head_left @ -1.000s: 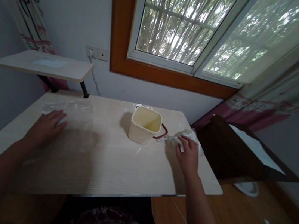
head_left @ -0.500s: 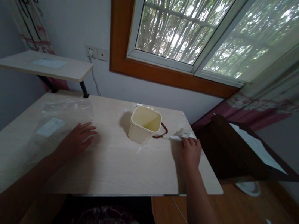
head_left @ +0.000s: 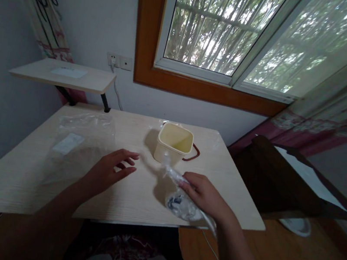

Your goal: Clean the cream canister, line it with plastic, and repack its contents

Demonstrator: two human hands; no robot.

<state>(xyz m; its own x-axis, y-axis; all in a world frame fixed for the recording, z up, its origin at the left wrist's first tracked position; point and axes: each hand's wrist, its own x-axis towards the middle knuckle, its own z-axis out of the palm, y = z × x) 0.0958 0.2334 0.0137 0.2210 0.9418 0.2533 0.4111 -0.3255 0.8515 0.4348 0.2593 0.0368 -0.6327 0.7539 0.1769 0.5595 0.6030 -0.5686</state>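
My right hand [head_left: 204, 193] grips a crumpled clear plastic bag [head_left: 183, 206] and holds it above the front of the table. Something dark and small shows inside the bag, too blurred to name. My left hand [head_left: 116, 169] hovers over the table with fingers apart and nothing in them. Just beyond the held bag stands a cream plastic bucket [head_left: 175, 140], upright, its inside facing me. A brown curved handle [head_left: 196, 153] sticks out at its right side. Left of my left hand, a large clear plastic bag [head_left: 91, 128] with a white label [head_left: 68, 143] lies flat.
The pale wooden table [head_left: 15, 175] carries a small raised shelf [head_left: 95, 84] with a paper on it at the back left. To the right stands a dark piece of furniture [head_left: 261, 179] bearing a white sheet [head_left: 310, 178]. A window [head_left: 215, 31] is behind.
My right hand has lifted the crumpled bag from the table's right side and brought it left and nearer to me. My left hand has moved right, off the large bag. The view has shifted slightly.
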